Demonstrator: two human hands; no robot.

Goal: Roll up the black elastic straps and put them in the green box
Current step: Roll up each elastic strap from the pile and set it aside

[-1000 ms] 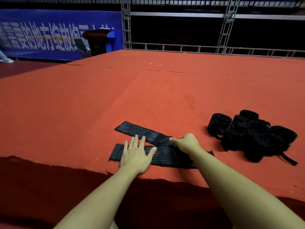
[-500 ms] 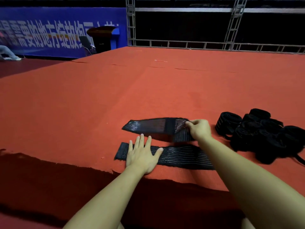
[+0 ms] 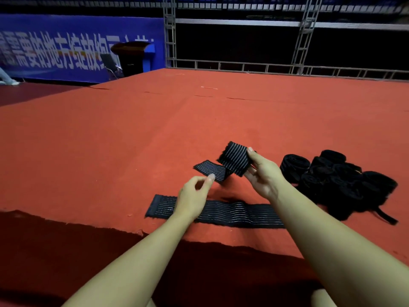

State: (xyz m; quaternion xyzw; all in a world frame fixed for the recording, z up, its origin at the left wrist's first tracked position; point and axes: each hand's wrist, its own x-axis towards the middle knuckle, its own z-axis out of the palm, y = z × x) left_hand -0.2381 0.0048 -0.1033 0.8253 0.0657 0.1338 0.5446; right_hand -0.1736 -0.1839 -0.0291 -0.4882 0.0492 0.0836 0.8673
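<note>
My right hand (image 3: 262,173) pinches the end of a black striped elastic strap (image 3: 234,161) and holds it above the red carpet; the strap's other end trails down to the left. My left hand (image 3: 193,193) hovers just below that trailing end with fingers loosely curled and its thumb near the strap's edge, holding nothing. A second black strap (image 3: 232,212) lies flat on the carpet under my wrists. A pile of rolled black straps (image 3: 338,182) sits to the right. No green box is in view.
The red carpet stage (image 3: 155,129) stretches far ahead; its front edge (image 3: 110,224) runs just below the flat strap. A metal truss railing (image 3: 265,67) bounds the far side. A blue banner (image 3: 66,47) and a dark lectern (image 3: 132,56) stand at the far left.
My right hand has lifted the far strap's end higher and folded it over. My left hand has come off the near strap and risen toward the lifted strap.
</note>
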